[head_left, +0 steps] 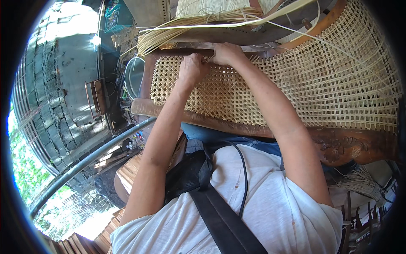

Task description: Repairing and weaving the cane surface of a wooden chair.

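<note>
A wooden chair frame (146, 110) lies across my lap, with a woven cane panel (237, 89) stretched over it. The weave is tight with small holes at the left and more open, with loose strands, toward the right. Both my hands are at the panel's far edge, beside the dark far rail. My left hand (193, 67) is closed, knuckles up, over the cane. Close to its right, my right hand (227, 54) is also closed, fingers bent down at the rail. Whatever the fingertips pinch between them is too small or hidden to make out.
Beyond the frame, a bundle of cane strands (203, 22) lies over another wooden piece. One long pale strand (313, 37) crosses above the panel. A bucket (134, 78) stands left of the frame. A metal pipe (93, 163) runs diagonally at the left. Carved wood (342, 146) edges the near right.
</note>
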Motion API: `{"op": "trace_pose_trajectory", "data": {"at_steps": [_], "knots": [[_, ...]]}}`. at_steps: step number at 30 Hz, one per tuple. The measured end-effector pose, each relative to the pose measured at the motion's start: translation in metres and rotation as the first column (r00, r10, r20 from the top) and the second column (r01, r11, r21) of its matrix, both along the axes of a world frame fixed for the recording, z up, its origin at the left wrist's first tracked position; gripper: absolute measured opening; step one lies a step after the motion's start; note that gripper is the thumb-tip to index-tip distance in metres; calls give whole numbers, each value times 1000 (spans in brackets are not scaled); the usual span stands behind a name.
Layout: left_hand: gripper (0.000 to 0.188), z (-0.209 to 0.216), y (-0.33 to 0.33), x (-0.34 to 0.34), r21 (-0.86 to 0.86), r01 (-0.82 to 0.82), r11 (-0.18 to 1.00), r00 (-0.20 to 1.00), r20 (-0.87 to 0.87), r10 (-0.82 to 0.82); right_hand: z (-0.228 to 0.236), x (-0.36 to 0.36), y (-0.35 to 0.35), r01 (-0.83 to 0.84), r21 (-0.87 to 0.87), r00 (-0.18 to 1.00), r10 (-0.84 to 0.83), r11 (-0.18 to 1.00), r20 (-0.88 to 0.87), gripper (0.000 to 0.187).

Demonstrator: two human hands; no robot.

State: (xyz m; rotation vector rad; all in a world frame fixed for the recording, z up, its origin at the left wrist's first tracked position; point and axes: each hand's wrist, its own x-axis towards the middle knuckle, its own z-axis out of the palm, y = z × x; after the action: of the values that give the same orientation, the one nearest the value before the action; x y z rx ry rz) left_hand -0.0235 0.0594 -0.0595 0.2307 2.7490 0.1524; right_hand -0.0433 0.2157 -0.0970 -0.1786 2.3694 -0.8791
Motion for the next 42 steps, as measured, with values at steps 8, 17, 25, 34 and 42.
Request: {"op": "trace_pose_trajectory", "data": {"at_steps": [8, 17, 25, 34, 42], "knots": [[27, -4, 9, 9, -82, -56, 995, 998, -29, 54, -11, -5, 50, 176, 129, 978, -158, 976, -137, 49], [37, -18, 9, -12, 459, -639, 617, 756, 525, 392, -18, 12, 46, 257, -82, 956, -266, 963, -126, 43], [23, -17, 4, -6, 269, -471, 840, 879, 225, 421, -22, 4, 16, -62, 105, 965, 86, 993, -247, 23], [25, -14, 6, -4, 254, -452, 855, 888, 211, 407, -12, -6, -5, -156, 118, 945, 183, 981, -273, 24], [27, -18, 6, -10, 219, -382, 898, 919, 189, 345, -14, -26, 9, -143, 58, 989, 144, 988, -21, 40]]}}
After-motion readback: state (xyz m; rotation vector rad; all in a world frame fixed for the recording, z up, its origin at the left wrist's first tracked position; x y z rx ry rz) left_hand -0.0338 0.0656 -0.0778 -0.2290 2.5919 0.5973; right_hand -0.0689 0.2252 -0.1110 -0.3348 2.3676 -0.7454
